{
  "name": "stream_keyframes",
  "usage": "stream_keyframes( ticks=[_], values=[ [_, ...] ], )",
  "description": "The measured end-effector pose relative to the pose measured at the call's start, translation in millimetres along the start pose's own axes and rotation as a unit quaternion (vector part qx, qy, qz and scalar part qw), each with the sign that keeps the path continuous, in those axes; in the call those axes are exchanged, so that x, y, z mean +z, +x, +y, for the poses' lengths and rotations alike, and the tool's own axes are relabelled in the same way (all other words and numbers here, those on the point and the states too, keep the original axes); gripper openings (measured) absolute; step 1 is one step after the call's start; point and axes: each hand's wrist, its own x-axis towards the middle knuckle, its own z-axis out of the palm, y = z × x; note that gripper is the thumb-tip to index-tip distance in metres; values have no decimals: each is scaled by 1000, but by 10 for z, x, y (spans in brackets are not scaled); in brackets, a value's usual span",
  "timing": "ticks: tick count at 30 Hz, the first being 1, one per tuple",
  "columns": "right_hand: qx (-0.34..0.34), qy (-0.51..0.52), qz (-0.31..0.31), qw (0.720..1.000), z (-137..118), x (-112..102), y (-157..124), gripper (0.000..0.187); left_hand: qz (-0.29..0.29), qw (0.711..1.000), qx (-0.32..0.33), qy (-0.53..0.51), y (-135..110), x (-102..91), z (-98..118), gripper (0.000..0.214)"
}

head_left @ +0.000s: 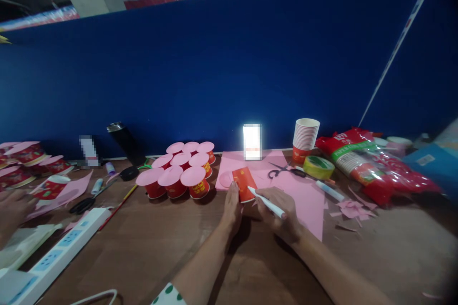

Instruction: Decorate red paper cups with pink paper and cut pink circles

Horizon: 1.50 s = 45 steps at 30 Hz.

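Observation:
My left hand (233, 207) is closed around the side of an orange-red paper cup (246, 182), which lies tilted over pink paper. In my right hand (281, 214) is a white marker pen (270, 204), its tip at the cup's right side. Pink paper sheets (307, 205) spread under and beside the cup. Just beyond my right hand lie black-handled scissors (275, 171). To the left stand several red cups (175, 188), each topped with a flat pink paper disc (171, 176).
At the back right are a stack of paper cups (306, 136), a yellow-green tape roll (318, 167) and red plastic packages (365, 167). A glowing phone (252, 142) stands ahead. On the left are a power strip (60, 252), a black bottle (127, 144) and another person's hand (14, 207).

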Motion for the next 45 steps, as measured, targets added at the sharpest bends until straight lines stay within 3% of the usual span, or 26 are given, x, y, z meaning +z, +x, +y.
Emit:
stream_keyframes(
  ticks=[4, 11, 29, 45],
  values=[
    [-2, 10, 7, 1000, -4, -3, 6, 16, 18, 997, 14, 77, -37, -17, 82, 29],
    [0, 21, 15, 1000, 8, -6, 10, 14, 2, 979, 44, 201, -37, -41, 95, 32],
    [1, 25, 45, 999, 36, -26, 34, 15, -46, 982, 48, 179, -17, -27, 20, 54],
    [-3, 17, 46, 999, 35, -47, 47, 17, -62, 970, 73, 224, -103, 24, 87, 48]
  ],
)
